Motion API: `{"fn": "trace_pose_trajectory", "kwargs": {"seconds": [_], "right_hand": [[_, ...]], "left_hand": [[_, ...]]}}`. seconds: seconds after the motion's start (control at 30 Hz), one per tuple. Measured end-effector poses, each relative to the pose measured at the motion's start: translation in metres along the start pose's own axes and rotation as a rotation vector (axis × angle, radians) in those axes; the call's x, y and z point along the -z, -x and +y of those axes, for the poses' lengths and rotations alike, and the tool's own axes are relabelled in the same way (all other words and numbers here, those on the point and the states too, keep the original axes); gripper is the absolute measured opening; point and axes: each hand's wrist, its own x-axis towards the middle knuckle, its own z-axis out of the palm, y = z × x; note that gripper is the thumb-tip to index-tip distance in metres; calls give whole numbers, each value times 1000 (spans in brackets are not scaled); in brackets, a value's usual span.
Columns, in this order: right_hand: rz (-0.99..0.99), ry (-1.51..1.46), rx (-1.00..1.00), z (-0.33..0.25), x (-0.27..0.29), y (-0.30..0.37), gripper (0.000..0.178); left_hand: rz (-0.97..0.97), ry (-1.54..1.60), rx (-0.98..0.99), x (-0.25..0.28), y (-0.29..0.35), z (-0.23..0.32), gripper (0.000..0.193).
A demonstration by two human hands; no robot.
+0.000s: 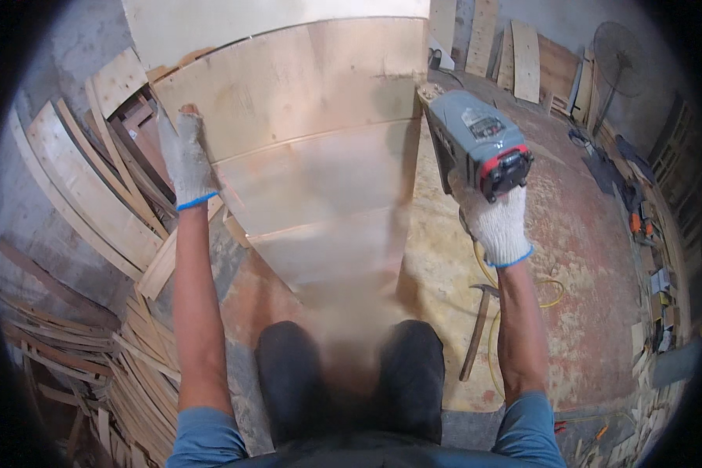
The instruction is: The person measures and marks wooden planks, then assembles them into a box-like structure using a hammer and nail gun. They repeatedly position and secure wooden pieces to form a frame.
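Note:
My right hand (494, 222), in a white knit glove with a blue cuff, is closed around the handle of a grey-and-red nail gun (476, 136). Its nose is by the right edge of a large wooden piece (304, 86) made of several wide boards, which narrows toward me. At that piece's left edge is my left hand (186, 160), also gloved, with its fingers stretched along the side and the thumb apart. Whether it presses on the wood I cannot tell. Below the nail gun, a hammer (476, 335) lies on a yellowish board (437, 312).
Curved boards (93, 195) lean on the left wall, above a heap of thin wooden strips (125, 366). A yellow hose (554, 292) curls behind my right forearm. Sawdust covers the reddish floor (585, 343). A standing fan (620, 58) and leaning planks (525, 62) are at the far right.

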Motion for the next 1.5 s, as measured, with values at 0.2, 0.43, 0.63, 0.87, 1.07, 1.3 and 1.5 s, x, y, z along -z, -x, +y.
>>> {"fn": "trace_pose_trajectory", "kwargs": {"seconds": [0.2, 0.43, 0.63, 0.87, 1.07, 1.3, 1.5], "right_hand": [[-22, -80, -53, 8, -1, 14, 26], [-109, -59, -123, 5, 3, 47, 37], [-105, 89, -9, 8, -6, 47, 32], [24, -83, -32, 18, -25, 39, 21], [-18, -73, -68, -9, 2, 31, 22], [69, 91, 23, -11, 6, 8, 32], [132, -421, -128, 0, -14, -6, 33]], "left_hand": [[-62, -40, 130, 19, -11, -27, 55], [26, 24, 5, -3, 0, 0, 26], [-3, 66, 19, 1, 3, 7, 24], [23, 14, -51, 0, -3, -3, 21], [-39, 60, 167, 13, -7, -19, 56], [-24, 38, 94, 13, -7, -24, 55], [-40, 43, 74, 4, -4, -13, 51]]}}
